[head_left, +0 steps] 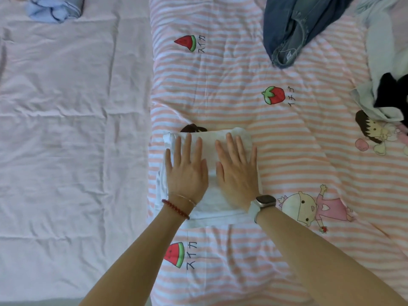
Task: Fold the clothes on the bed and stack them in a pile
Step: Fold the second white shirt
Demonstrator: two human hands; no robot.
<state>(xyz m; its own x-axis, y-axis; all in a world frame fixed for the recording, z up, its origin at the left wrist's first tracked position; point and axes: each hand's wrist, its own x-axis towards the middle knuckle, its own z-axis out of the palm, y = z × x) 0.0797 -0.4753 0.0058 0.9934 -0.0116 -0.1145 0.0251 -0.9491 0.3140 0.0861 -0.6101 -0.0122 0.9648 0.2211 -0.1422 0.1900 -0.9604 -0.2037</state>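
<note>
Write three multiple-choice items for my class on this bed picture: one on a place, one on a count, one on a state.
1. Where do the jeans lie?
A. far end of the striped quilt
B. under the hands
C. on the floor

2. How many watermelon prints show on the quilt?
A. one
B. two
C. four

3. How are the hands on the white garment?
A. fists
B. pinching an edge
C. flat, fingers straight

Key: 1 A, the jeans sit crumpled far beyond the hands. 2 B, one print is far, one is near. 3 C, the left hand and right hand press palms down on the folded garment.
</note>
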